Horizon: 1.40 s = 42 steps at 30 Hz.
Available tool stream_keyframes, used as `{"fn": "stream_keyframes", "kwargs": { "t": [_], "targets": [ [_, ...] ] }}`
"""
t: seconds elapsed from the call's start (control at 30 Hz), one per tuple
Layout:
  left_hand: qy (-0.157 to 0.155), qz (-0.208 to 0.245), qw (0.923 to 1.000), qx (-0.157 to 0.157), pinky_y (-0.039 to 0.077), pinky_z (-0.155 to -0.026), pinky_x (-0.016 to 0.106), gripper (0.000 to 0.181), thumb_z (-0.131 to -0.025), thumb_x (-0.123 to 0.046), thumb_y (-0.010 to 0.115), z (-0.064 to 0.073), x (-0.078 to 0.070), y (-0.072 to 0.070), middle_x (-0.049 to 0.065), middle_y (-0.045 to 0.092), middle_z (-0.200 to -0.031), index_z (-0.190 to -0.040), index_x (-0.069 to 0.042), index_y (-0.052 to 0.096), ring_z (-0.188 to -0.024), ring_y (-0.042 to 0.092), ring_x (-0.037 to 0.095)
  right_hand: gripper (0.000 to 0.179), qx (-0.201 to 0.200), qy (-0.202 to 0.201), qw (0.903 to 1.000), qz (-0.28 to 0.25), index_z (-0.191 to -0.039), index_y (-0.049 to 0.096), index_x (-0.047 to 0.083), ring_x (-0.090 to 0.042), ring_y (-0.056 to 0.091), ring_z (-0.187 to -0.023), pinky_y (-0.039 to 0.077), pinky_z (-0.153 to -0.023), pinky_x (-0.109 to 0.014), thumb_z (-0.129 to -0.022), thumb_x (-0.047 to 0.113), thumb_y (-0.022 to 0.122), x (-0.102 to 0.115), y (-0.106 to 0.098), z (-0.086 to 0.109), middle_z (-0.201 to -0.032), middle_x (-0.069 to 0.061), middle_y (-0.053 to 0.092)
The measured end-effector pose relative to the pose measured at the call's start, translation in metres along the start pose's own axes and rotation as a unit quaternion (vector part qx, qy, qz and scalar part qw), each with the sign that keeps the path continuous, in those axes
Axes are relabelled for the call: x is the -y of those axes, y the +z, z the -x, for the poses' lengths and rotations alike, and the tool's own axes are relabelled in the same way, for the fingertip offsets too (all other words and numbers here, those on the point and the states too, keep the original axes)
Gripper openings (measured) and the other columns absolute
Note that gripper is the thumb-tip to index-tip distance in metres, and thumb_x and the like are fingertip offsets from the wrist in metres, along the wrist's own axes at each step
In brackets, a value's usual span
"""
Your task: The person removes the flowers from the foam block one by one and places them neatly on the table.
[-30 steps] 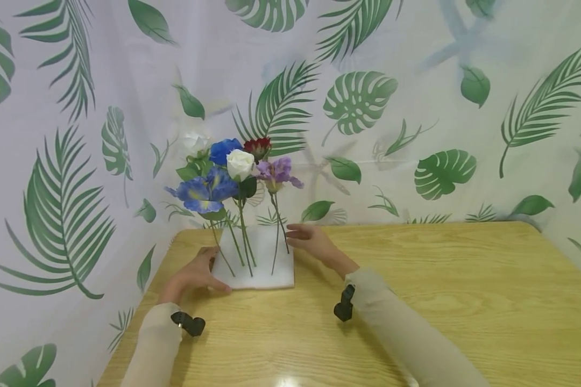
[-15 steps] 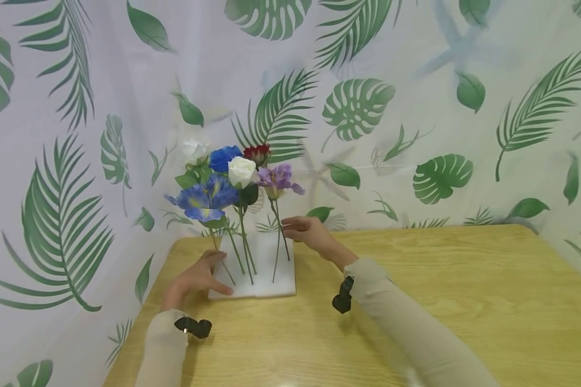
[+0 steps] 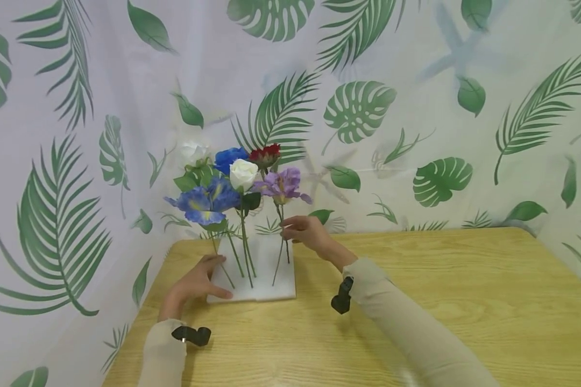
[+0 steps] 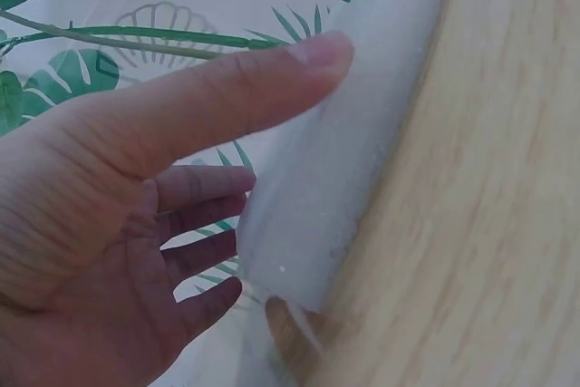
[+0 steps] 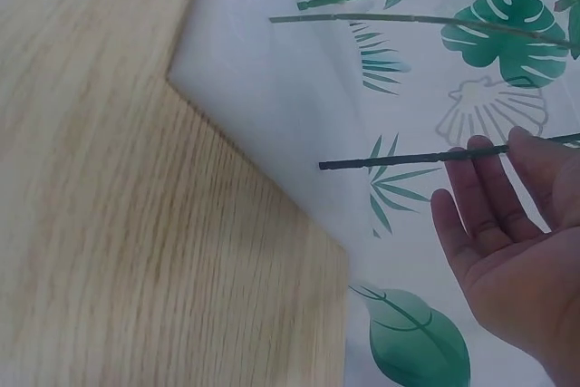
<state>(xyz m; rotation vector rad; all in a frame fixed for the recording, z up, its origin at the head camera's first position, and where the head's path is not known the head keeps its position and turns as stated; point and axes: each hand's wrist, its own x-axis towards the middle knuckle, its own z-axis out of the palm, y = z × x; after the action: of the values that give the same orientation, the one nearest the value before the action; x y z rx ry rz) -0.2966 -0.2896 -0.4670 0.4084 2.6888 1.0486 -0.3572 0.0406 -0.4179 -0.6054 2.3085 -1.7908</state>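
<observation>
Artificial flowers stand by their stems in a white foam board (image 3: 266, 293). My left hand (image 3: 198, 279) rests at the board's left side; in the left wrist view the thumb (image 4: 272, 88) lies over its top, with the fingers spread along the edge. My right hand (image 3: 314, 236) pinches the dark stem (image 5: 408, 160) of the red flower (image 3: 265, 156) between thumb and fingertips, above the board's far right part. Right by it is a purple iris (image 3: 284, 185). Farther left are a blue iris (image 3: 205, 201), a white rose (image 3: 243, 174), a blue rose (image 3: 229, 157) and another white flower (image 3: 195, 151).
The board lies on a wood-grain table (image 3: 416, 301) near its far left corner. A white leaf-printed curtain (image 3: 368, 177) hangs right behind the table and along its left side. A black wrist camera (image 3: 341, 295) sits on the right sleeve, another on the left.
My right fingers have closed on the dark stem, and the red flower and purple iris have shifted slightly right. My left hand stays at the board. The whole view has moved down slightly.
</observation>
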Motion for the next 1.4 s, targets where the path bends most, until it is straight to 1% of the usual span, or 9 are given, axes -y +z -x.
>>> {"fn": "stream_keyframes", "kwargs": {
  "t": [0.17,0.37,0.47,0.63,0.8,0.97,1.13,1.27,1.4],
  "targets": [
    [0.004,-0.015,0.9998,-0.008,0.03,-0.119,0.065,0.108,-0.072,-0.034,0.093,0.0023,0.0017,-0.0009,0.027,0.023,-0.164,-0.157,0.0,0.036,-0.15,0.024,0.051,0.03,-0.019,0.013,0.9997,-0.005,-0.127,0.066,-0.007,-0.025,0.074,-0.098,0.056,-0.1,-0.052,-0.103,0.008,0.059,0.0015,0.0022,-0.0031,-0.115,-0.024,0.074],
    [0.004,-0.014,0.9997,-0.017,0.03,-0.12,0.063,0.102,-0.072,-0.035,0.093,0.0023,0.0017,-0.0016,0.023,0.027,-0.165,-0.155,-0.003,0.041,-0.151,0.027,0.048,0.031,-0.014,0.017,0.9993,-0.029,-0.128,0.065,-0.009,-0.03,0.073,-0.107,0.056,-0.102,-0.046,-0.103,0.009,0.059,0.0019,0.0031,-0.0056,-0.118,-0.024,0.073],
    [0.007,-0.015,0.9997,-0.015,0.031,-0.119,0.063,0.101,-0.073,-0.035,0.093,-0.0004,0.0001,-0.0007,0.023,0.027,-0.164,-0.154,-0.003,0.042,-0.15,0.028,0.048,0.031,-0.014,0.021,0.9991,-0.034,-0.127,0.065,-0.009,-0.029,0.072,-0.108,0.056,-0.102,-0.043,-0.103,0.01,0.059,0.0018,0.002,-0.005,-0.118,-0.023,0.073],
    [0.014,-0.021,0.9996,-0.01,0.03,-0.12,0.064,0.101,-0.074,-0.034,0.092,-0.0026,-0.0025,0.0,0.025,0.027,-0.163,-0.153,0.0,0.042,-0.15,0.027,0.05,0.029,-0.028,0.021,0.9981,-0.05,-0.125,0.067,-0.008,-0.024,0.074,-0.102,0.055,-0.103,-0.047,-0.103,0.01,0.06,0.0015,0.0027,-0.0029,-0.117,-0.021,0.074],
    [0.009,-0.032,0.9994,-0.011,0.031,-0.12,0.061,0.1,-0.073,-0.034,0.093,-0.0016,-0.001,-0.0003,0.025,0.029,-0.163,-0.152,0.0,0.043,-0.15,0.029,0.048,0.031,-0.045,0.019,0.9967,-0.065,-0.126,0.067,-0.008,-0.019,0.074,-0.099,0.054,-0.104,-0.048,-0.102,0.009,0.061,0.0003,0.0054,-0.0028,-0.117,-0.021,0.074],
    [0.007,-0.03,0.9995,-0.008,0.031,-0.12,0.062,0.1,-0.073,-0.034,0.093,-0.001,-0.0009,-0.0017,0.026,0.029,-0.163,-0.153,0.0,0.043,-0.15,0.028,0.048,0.029,-0.066,0.017,0.996,-0.057,-0.125,0.069,-0.006,-0.021,0.074,-0.1,0.057,-0.101,-0.046,-0.101,0.009,0.063,0.0017,0.0043,-0.0039,-0.117,-0.022,0.074],
    [-0.004,-0.025,0.9997,-0.004,0.03,-0.12,0.063,0.099,-0.075,-0.032,0.092,0.0004,-0.0028,-0.0035,0.027,0.027,-0.164,-0.154,-0.001,0.042,-0.15,0.027,0.05,0.03,-0.058,0.009,0.9965,-0.06,-0.126,0.067,-0.008,-0.023,0.074,-0.101,0.055,-0.102,-0.048,-0.101,0.008,0.062,0.001,0.0027,-0.0058,-0.117,-0.023,0.074],
    [-0.001,-0.025,0.9997,-0.003,0.03,-0.12,0.063,0.097,-0.075,-0.03,0.092,0.0005,-0.0044,-0.0037,0.028,0.027,-0.163,-0.153,-0.001,0.042,-0.15,0.026,0.05,0.031,-0.059,0.005,0.996,-0.066,-0.129,0.066,-0.006,-0.021,0.075,-0.098,0.057,-0.1,-0.047,-0.101,0.008,0.062,0.0011,0.0013,-0.0064,-0.116,-0.023,0.074],
    [0.0,-0.022,0.9998,0.0,0.03,-0.119,0.064,0.097,-0.075,-0.029,0.092,0.0003,-0.0057,-0.003,0.028,0.026,-0.164,-0.153,0.0,0.043,-0.151,0.024,0.05,0.031,-0.057,0.013,0.9959,-0.069,-0.13,0.066,-0.004,-0.018,0.076,-0.093,0.058,-0.097,-0.049,-0.101,0.008,0.062,0.0035,0.0005,-0.0054,-0.113,-0.022,0.075]
  ]
}}
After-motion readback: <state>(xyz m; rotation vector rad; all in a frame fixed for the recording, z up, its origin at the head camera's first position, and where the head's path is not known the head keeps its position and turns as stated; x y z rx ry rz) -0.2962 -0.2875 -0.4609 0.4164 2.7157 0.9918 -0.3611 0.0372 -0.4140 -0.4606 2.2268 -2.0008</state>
